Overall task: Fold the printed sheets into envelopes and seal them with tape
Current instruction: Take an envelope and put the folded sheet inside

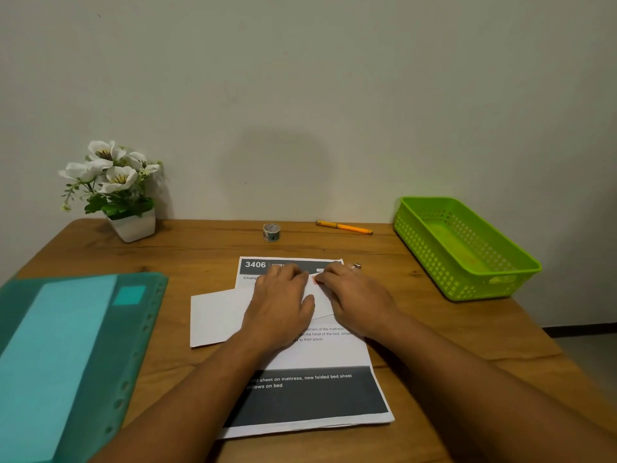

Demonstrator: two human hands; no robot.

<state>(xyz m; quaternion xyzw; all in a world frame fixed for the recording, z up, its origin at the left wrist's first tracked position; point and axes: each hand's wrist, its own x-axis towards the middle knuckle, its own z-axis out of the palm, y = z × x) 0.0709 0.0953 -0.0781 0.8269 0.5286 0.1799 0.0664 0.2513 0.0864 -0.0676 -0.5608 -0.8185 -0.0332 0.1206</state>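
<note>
With left hand [280, 305] and right hand [354, 299], fingers nearly flat and gripping nothing, presses folded sheet [217, 315] onto printed stack [317, 396] at frame centre; tape roll [271, 232] upper centre.

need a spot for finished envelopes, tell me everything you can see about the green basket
The green basket is a shallow, rectangular tray in bright lime green, plastic by its look. Its walls are perforated with rows of small holes under a smooth solid rim, and the near short end has a handle slot. It stands upright on the wooden table, at the far right, set at an angle, its far end near the wall. Nothing shows inside it.
</note>
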